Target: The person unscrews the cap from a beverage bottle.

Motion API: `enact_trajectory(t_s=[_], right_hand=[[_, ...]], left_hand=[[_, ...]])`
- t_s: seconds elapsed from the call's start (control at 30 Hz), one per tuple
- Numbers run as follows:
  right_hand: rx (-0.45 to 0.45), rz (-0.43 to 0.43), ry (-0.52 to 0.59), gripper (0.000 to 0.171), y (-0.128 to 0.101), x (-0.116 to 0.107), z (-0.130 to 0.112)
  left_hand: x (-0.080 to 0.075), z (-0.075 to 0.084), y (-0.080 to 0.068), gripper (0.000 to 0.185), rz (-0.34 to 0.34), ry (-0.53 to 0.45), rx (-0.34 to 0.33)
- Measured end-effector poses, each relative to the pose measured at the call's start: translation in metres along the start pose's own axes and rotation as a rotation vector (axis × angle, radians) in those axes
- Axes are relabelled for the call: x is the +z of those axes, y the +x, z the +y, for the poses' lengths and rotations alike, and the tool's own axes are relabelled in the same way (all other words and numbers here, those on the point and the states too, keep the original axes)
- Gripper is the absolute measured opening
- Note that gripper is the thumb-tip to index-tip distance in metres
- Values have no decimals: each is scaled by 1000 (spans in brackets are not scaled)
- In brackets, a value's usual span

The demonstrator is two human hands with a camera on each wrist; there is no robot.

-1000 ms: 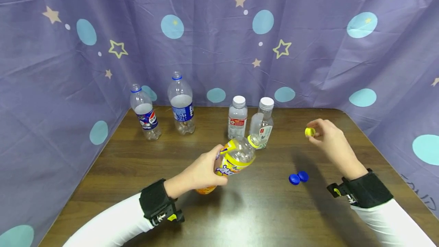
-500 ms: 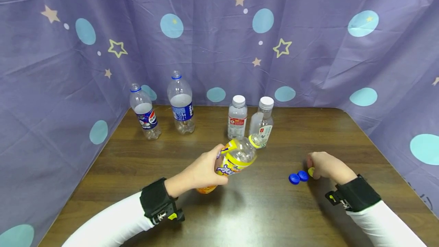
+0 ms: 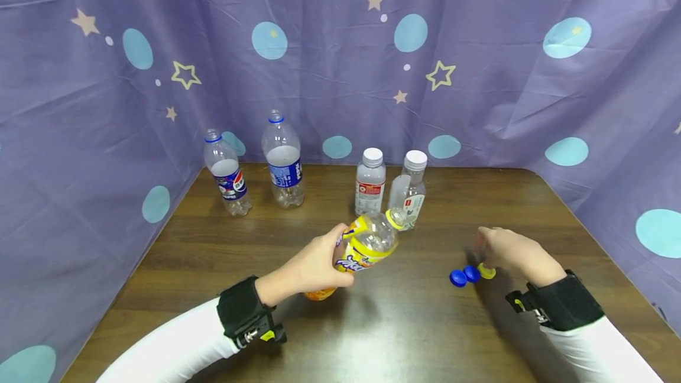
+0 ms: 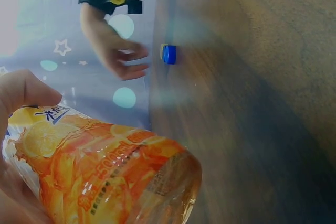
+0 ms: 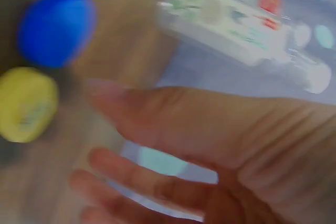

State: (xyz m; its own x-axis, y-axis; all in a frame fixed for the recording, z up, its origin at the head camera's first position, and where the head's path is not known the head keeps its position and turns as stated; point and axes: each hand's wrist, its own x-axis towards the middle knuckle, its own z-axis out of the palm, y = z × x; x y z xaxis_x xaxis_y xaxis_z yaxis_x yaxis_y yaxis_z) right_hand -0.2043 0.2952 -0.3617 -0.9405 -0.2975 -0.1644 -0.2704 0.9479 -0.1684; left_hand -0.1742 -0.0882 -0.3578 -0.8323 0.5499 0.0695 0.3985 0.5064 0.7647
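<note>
My left hand (image 3: 318,263) is wrapped round a clear soda bottle (image 3: 367,244) with a yellow and orange label. The bottle leans to the right, its neck bare above a yellow ring. In the left wrist view its orange lower part (image 4: 110,177) fills the foreground. A yellow bottle cap (image 3: 486,271) lies on the table beside two blue caps (image 3: 458,278), all in a row. Just above and behind the yellow cap is my right hand (image 3: 515,255). The right wrist view shows its thumb and fingers spread apart, holding nothing, with the yellow cap (image 5: 27,104) away from them.
Two capless Pepsi bottles (image 3: 286,173) stand at the back left of the brown table (image 3: 255,241). Two bottles with white caps, one with a red label (image 3: 369,189) and one with a pale label (image 3: 413,204), stand behind the tilted bottle. A purple curtain (image 3: 340,75) hangs behind.
My right hand has come down with the yellow cap, set it next to the blue caps and let go, then lifted slightly. The left hand and its bottle have stayed in place.
</note>
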Motion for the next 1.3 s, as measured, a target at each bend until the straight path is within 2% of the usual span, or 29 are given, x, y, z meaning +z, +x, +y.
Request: enact_trajectory(t_s=[0.17,0.23,0.27,0.33,0.5,0.57,0.6,0.67,0.77,0.83,0.93,1.03,1.13,1.2,1.3], right_hand=[[8,407,11,13,-4,-14,-28],[-6,488,26,13,-6,-17,-42],[-20,491,32,14,-7,-17,-48],[-69,410,42,14,-9,-16,-59],[-243,-51,109,19,-14,-5,-75],[-272,-183,133,22,-16,0,-77],[-273,-222,148,23,-16,2,-78],[-261,-252,153,25,-17,4,-78],[-240,-246,153,26,-17,6,-78],[-242,-243,150,26,-17,7,-78],[-259,-242,155,26,-15,8,-78],[-284,-230,166,24,-13,10,-79],[-301,-218,176,23,-12,11,-81],[-305,-216,179,23,-12,12,-82],[-306,-225,178,23,-11,12,-84]], left_hand=[[-2,0,-2,62,8,4,-12],[-2,0,-3,61,5,0,-19],[-2,0,-3,61,5,-2,-22],[-3,-1,-4,61,8,-4,-21],[-5,-2,-8,62,30,-12,-21],[-7,-2,-9,62,46,-11,-24],[-9,-2,-10,63,58,-10,-23],[-15,-3,-10,64,96,-12,-12],[-32,-6,-8,67,209,-26,-8],[-48,-11,-5,70,323,-56,-21],[-75,-25,1,70,525,-175,-41],[-98,-43,8,66,725,-276,-56],[-111,-67,14,67,881,-351,-83],[-113,-84,17,71,938,-396,-112],[-109,-110,18,75,952,-456,-173]])
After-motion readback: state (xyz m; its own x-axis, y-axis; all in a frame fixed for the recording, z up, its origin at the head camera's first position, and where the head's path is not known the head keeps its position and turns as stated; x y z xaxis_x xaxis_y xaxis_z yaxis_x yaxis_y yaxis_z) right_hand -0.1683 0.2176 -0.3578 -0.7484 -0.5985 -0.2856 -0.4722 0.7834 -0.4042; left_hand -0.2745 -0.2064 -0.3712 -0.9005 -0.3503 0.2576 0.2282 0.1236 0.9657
